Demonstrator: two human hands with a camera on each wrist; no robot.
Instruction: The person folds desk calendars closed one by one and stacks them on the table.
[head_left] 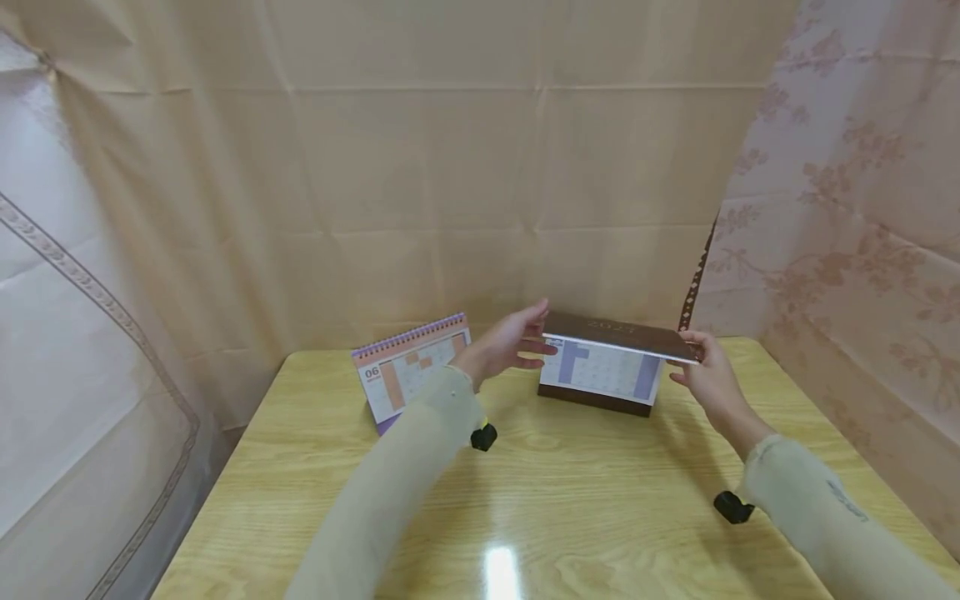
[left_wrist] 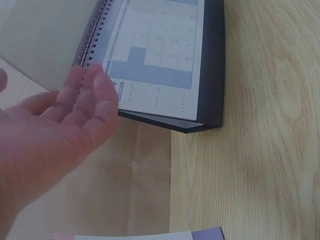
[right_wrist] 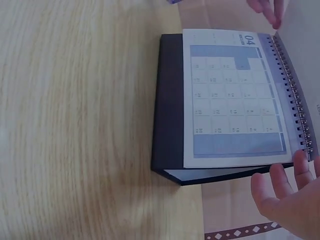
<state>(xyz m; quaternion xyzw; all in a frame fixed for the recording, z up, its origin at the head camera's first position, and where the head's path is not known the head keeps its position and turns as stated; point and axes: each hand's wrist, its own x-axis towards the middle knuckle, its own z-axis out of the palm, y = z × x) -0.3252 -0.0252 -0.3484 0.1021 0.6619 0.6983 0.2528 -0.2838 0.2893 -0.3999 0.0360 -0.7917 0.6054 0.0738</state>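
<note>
A brown-covered desk calendar (head_left: 600, 367) stands on the table, its "04" page (right_wrist: 235, 100) facing front. The dark cover (head_left: 622, 332) sticks out toward me over that page, hinged at the metal spiral (right_wrist: 292, 95). My right hand (head_left: 712, 379) pinches the cover's right end, fingers beneath it; in the right wrist view the thumb is out of sight. At the left end, my left hand (head_left: 510, 342) has loosely bent fingers (left_wrist: 102, 102) beside the spiral. Whether they touch the cover is unclear.
An orange-and-purple spiral desk calendar (head_left: 408, 371) showing "06" stands tilted at the left, behind my left forearm. The wooden table (head_left: 570, 500) ends at a beige cloth backdrop (head_left: 420, 183). A floral cloth (head_left: 862, 208) hangs on the right.
</note>
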